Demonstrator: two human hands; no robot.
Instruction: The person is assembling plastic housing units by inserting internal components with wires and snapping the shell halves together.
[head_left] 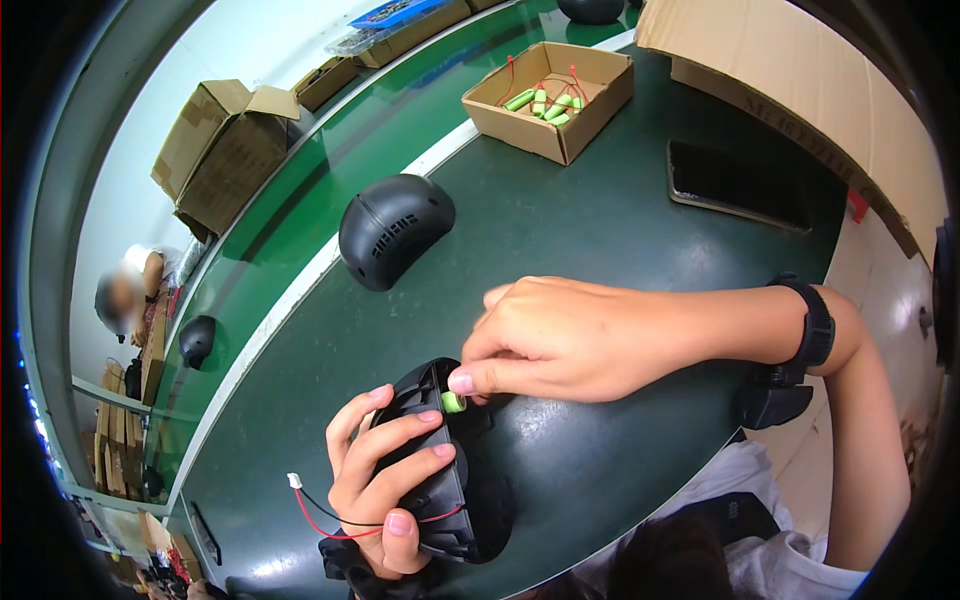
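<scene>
My left hand (385,475) is wrapped round a black plastic housing (440,495), its hollow side up, just above the green table. Inside the housing's far end sits a green battery (453,402), only partly visible. The thumb and curled fingers of my right hand (550,340) close on the battery's end at the housing rim; the fingertips beneath are hidden. A red and black wire pair with a white connector (294,481) runs out of the housing past my left thumb and hangs to the left.
A domed black shell (395,230) with slots lies beyond my hands. Farther back stands a cardboard box (520,140) of green batteries with red wires. A phone (735,188) lies at the right, near a large carton (800,70). Another person (125,295) is at the far left, beyond the belt.
</scene>
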